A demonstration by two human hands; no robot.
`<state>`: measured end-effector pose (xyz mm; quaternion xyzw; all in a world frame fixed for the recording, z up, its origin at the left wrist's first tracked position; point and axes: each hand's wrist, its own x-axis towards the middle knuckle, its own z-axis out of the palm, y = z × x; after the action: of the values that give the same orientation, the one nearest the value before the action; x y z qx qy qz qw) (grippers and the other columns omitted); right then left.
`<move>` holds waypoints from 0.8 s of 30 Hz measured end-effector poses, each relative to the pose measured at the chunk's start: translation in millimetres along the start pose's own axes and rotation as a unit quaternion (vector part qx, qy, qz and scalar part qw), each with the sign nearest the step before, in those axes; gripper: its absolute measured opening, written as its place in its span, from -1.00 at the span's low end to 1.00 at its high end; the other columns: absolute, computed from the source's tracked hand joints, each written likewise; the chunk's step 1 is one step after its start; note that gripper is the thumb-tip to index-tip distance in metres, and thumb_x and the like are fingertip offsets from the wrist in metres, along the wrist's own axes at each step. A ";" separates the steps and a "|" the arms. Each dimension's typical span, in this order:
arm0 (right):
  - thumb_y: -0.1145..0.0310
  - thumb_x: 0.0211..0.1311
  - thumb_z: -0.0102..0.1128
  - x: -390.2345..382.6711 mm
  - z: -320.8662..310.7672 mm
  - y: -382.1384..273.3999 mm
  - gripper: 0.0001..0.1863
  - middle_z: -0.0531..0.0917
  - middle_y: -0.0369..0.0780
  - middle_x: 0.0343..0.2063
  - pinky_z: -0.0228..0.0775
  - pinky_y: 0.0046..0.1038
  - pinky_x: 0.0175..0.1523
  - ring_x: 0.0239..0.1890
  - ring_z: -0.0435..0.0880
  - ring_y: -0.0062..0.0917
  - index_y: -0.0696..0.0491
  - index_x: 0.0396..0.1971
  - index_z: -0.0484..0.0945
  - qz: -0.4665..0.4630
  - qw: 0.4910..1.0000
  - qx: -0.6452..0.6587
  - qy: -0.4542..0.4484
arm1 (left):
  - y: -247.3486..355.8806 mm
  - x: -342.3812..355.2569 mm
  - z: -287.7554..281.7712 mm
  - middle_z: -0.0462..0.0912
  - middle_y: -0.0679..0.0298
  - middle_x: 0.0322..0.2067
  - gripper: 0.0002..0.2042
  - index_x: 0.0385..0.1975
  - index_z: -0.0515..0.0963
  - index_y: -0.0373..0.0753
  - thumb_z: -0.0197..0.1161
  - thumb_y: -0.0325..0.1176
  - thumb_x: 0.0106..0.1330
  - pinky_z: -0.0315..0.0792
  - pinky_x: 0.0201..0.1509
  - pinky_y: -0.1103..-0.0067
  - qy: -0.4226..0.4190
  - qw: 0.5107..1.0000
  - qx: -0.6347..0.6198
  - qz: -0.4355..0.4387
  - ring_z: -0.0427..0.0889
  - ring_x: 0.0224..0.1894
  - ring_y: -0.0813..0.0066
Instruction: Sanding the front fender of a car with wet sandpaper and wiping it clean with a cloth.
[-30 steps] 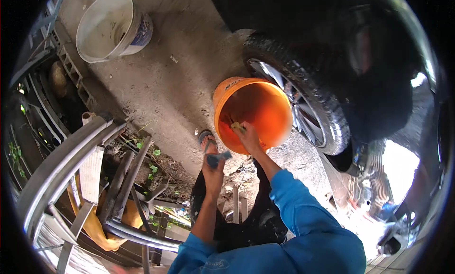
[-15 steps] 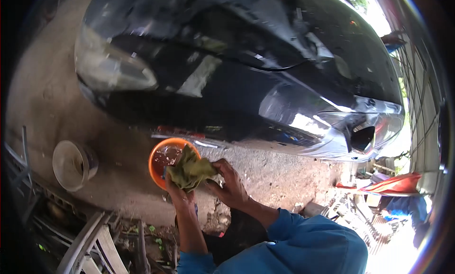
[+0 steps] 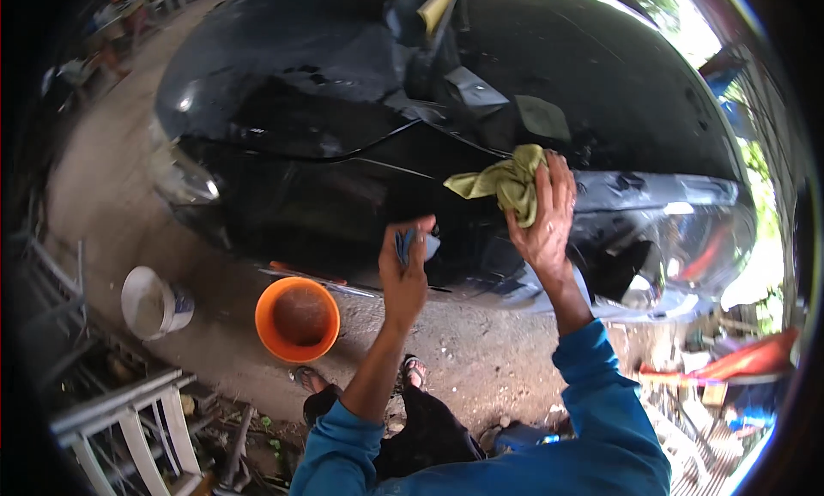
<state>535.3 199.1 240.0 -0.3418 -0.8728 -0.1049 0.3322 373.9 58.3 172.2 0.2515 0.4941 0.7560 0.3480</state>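
Note:
A dark, glossy car (image 3: 300,196) fills the upper half of the head view. My right hand (image 3: 549,230) grips a crumpled olive-green cloth (image 3: 515,187) over the car's front side panel, near the windscreen corner. One end of the cloth trails to the left; whether it presses on the paint cannot be told. My left hand (image 3: 403,286) is closed around a small blue-grey folded piece (image 3: 403,249), its material unclear, held by the car's side. Below and left of that hand, an orange bucket (image 3: 264,335) with murky brownish liquid stands on the ground.
A whitish bucket (image 3: 178,314) stands farther left. Pale slatted wooden furniture (image 3: 142,449) and sticks lie at the lower left. My sandalled feet (image 3: 414,372) are on the dirt floor between the orange bucket and the car. Clutter with a red cloth (image 3: 755,359) lies at right.
Both hands have left the space over the orange bucket and moved up to the car. The cloth, bunched between them before, is now in my right hand alone, with its end hanging out.

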 end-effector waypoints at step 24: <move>0.08 -0.16 0.53 -4.8 16.5 -18.6 -0.15 0.24 -0.17 0.45 -0.24 0.28 0.49 0.55 0.03 -0.19 -0.07 0.25 0.46 -0.342 0.878 -0.082 -0.326 | -123.8 -185.9 -198.4 0.67 0.32 -0.31 -0.86 -0.16 0.51 -0.25 0.24 -0.33 0.47 0.45 -0.25 0.64 0.300 0.949 0.015 -0.095 0.57 -0.34 0.66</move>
<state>517.2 189.5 225.2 -0.0632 -0.9825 -0.1661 -0.0565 382.0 -165.9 -25.1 -0.0296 0.6081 0.7529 0.2499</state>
